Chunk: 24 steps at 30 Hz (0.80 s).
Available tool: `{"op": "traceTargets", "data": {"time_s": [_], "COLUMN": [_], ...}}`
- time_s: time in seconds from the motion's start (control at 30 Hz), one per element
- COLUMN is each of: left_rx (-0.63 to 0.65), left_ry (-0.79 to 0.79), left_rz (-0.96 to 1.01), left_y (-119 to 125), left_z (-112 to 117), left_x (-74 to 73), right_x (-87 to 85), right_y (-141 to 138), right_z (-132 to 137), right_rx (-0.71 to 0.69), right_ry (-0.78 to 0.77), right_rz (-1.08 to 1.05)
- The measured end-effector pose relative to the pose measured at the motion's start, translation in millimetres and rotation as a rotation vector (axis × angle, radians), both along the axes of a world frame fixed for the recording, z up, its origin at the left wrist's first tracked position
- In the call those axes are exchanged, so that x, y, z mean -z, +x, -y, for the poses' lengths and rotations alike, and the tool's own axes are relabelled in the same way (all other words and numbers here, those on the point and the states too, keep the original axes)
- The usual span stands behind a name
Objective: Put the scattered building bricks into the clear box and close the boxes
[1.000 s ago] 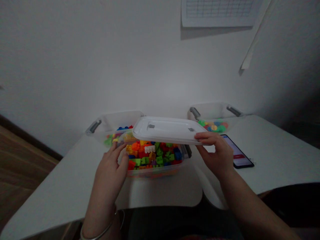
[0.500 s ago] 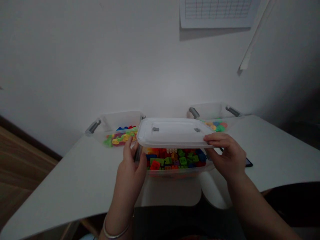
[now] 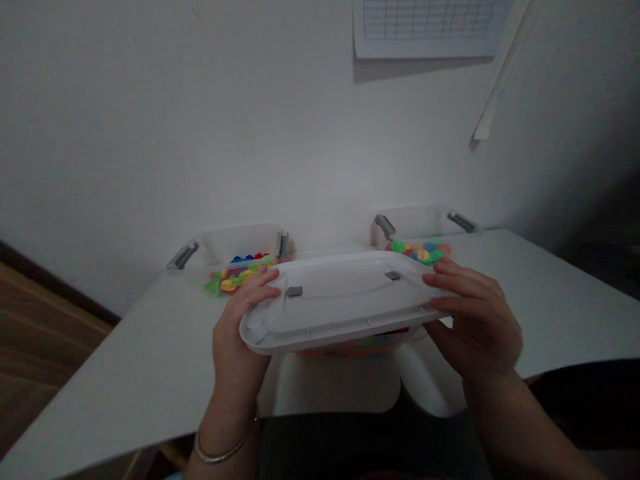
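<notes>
A white plastic lid [image 3: 345, 297] with two grey pieces on top is held tilted between my hands. My left hand [image 3: 245, 327] grips its left end, fingers over the top and thumb hidden below. At the right end, my right hand [image 3: 475, 320] has its fingers on the upper face and its thumb underneath. Below the lid, a clear plastic box [image 3: 350, 348] shows only its front strip, with colours showing through. The lid hides nearly all of the building blocks in it.
Behind on the left is a clear bin [image 3: 240, 237] of colourful small pieces. Another clear bin [image 3: 415, 223] with round coloured pieces stands at the back right. Both are by the wall on the white table [image 3: 140, 360]. A printed sheet [image 3: 425, 33] hangs above.
The lid has come lower and nearer to me, its left end dipping, and now covers the blocks. My left hand has moved from the box's side onto the lid.
</notes>
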<state>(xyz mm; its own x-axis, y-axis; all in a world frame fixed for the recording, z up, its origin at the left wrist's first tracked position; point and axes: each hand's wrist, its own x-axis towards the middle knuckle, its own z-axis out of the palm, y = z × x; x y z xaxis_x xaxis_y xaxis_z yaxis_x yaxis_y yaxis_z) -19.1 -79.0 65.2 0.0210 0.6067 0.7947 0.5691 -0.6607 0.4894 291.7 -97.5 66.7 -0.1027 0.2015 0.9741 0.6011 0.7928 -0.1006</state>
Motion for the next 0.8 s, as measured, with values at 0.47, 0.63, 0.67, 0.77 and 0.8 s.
{"op": "traceTargets", "data": {"time_s": [0.47,0.63,0.67,0.77,0.8], "left_rx": [0.045,-0.027,-0.050,-0.023,-0.007], "left_ry": [-0.149,-0.036,-0.033,-0.095,-0.145], "left_rz": [0.548,0.535,0.510,0.397,0.361], "left_y": [32,38,38,32,30], "left_z": [4,-1,-3,-6,-6], "left_x": [-13.1,-12.7,-12.7,-12.3,-11.9], "right_x": [21.5,3.0,-2.7,-16.8,-19.6], "right_y": [5,-5,-5,-2,0], "right_z": [-35,-16,-11,-3,-3], "right_rx": [0.080,0.330,0.403,0.436,0.418], "right_ry": [-0.610,-0.677,-0.711,-0.802,-0.843], "right_rz": [-0.306,-0.166,-0.128,-0.041,-0.018]}}
